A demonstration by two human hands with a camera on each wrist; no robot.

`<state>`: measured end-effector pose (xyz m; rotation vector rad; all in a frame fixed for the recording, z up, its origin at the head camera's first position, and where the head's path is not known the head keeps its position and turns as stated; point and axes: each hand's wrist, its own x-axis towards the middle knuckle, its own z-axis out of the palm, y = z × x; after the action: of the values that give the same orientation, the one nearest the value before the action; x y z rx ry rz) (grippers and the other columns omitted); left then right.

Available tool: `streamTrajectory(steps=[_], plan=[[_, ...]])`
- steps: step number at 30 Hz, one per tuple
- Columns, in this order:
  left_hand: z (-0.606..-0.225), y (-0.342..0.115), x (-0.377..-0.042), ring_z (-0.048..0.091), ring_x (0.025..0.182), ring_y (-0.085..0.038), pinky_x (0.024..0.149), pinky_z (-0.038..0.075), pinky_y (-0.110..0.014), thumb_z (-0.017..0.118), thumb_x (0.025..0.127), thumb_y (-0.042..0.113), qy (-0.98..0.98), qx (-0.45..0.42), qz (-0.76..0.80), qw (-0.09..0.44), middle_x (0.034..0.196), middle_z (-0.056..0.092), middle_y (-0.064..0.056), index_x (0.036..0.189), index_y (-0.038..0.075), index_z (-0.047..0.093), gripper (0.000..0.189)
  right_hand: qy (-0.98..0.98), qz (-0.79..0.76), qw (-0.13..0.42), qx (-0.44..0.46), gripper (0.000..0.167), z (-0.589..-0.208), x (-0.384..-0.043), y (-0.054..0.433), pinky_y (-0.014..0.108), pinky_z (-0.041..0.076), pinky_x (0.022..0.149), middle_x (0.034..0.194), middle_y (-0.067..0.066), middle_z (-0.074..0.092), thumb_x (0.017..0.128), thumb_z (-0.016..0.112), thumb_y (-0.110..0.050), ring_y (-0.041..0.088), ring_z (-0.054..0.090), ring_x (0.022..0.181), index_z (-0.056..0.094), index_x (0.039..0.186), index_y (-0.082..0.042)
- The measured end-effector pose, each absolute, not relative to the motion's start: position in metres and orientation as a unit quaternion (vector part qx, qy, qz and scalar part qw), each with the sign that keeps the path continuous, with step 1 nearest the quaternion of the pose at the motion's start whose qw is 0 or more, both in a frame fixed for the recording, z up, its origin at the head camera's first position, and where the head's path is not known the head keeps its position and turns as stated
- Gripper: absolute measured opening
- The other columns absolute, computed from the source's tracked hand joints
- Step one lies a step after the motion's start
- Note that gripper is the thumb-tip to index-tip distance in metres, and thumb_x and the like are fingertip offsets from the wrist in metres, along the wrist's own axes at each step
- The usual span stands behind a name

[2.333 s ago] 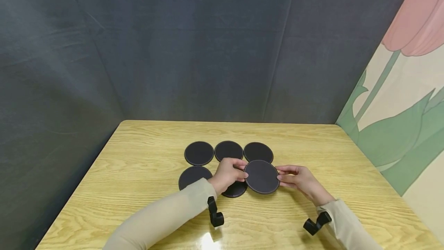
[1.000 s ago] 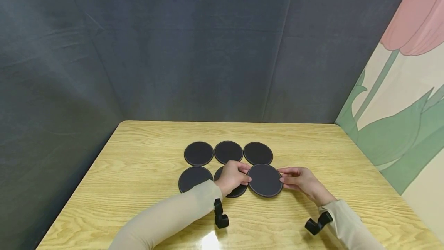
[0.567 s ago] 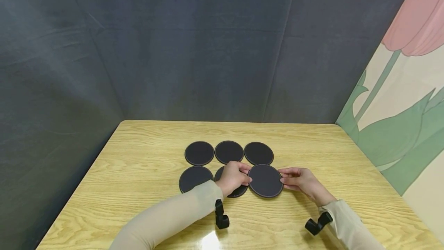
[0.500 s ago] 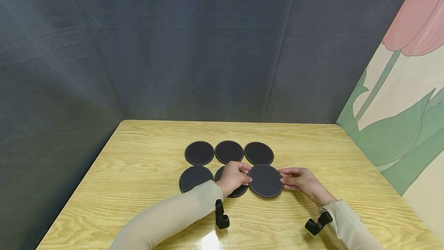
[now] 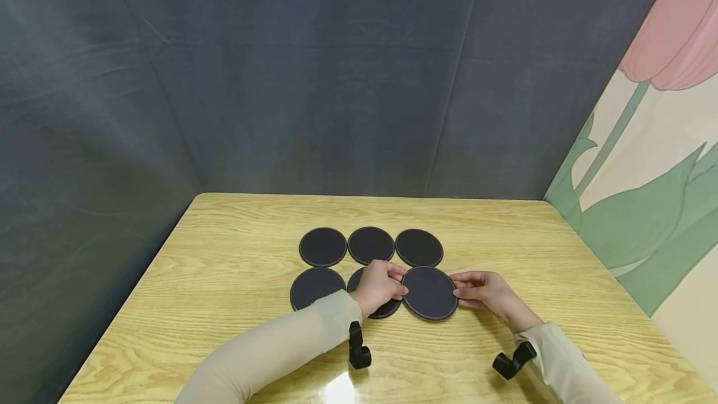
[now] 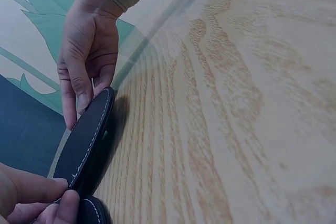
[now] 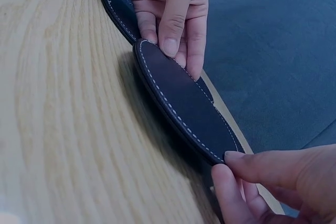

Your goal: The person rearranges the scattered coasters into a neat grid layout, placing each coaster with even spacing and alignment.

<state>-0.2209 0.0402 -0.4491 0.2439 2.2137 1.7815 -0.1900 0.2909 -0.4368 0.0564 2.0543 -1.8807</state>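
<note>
Between my two hands is a round black coaster with pale stitching along its rim. My left hand pinches its left edge, thumb on top. The opposite edge is pinched by my right hand. In the right wrist view the coaster hangs just over the wood, with a dark shadow below. Behind it lie three matching coasters in a row: left, middle and right. A front-left coaster and a front-middle coaster lie beside it, the latter partly covered by my left hand.
The light wooden table has rounded far corners. A dark grey cloth hangs behind it and along the left. On the right stands a wall with a painted tulip. Black camera mounts sit on both wrists.
Since the oldest frame, both hands have carried the coaster slightly right and nearer to me, baring more of the back-right and front-middle coasters. Over the last half second it has hardly moved.
</note>
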Motion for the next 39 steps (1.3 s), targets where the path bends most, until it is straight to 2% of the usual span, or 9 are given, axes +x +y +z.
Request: streamTrajectory(steps=[4,8,18,39], plan=[[-0.4466,0.0394,-0.2194,0.064,0.063,-0.010,0.058,0.059,-0.021,0.070,0.075,-0.015,0.773,0.089,0.612,0.142,0.084,0.059,-0.008,0.107,-0.005,0.070,0.033,0.726,-0.665,0.175,0.010,0.038,-0.4365,-0.1894,0.2907,0.024,0.060,0.074,0.087,0.000,0.063,0.082,0.075,-0.002,0.008,0.065,0.079,0.064,0.117,0.008],[-0.4455,0.0397,-0.2187,0.063,0.063,-0.009,0.058,0.058,-0.020,0.070,0.075,-0.015,0.777,0.090,0.607,0.141,0.083,0.059,-0.007,0.107,-0.006,0.070,0.033,0.747,-0.642,0.171,0.030,0.045,-0.4359,-0.1897,0.2880,0.024,0.060,0.074,0.086,-0.001,0.061,0.082,0.074,-0.001,0.007,0.064,0.078,0.058,0.122,0.014],[-0.4483,0.0412,-0.2194,0.061,0.065,-0.009,0.059,0.057,-0.020,0.073,0.074,-0.013,0.794,0.089,0.586,0.138,0.087,0.062,-0.009,0.107,-0.002,0.071,0.035,0.760,-0.627,0.167,0.038,0.042,-0.4345,-0.1890,0.2832,0.025,0.060,0.073,0.083,-0.001,0.061,0.085,0.066,0.008,0.006,0.064,0.076,0.052,0.123,0.020],[-0.4471,0.0421,-0.2195,0.062,0.063,-0.008,0.058,0.057,-0.019,0.074,0.074,-0.011,0.812,0.109,0.560,0.124,0.083,0.062,-0.007,0.105,-0.003,0.072,0.032,0.767,-0.619,0.161,0.049,0.045,-0.4365,-0.1880,0.2830,0.026,0.061,0.072,0.083,0.000,0.061,0.083,0.070,0.005,0.008,0.065,0.075,0.054,0.123,0.018]])
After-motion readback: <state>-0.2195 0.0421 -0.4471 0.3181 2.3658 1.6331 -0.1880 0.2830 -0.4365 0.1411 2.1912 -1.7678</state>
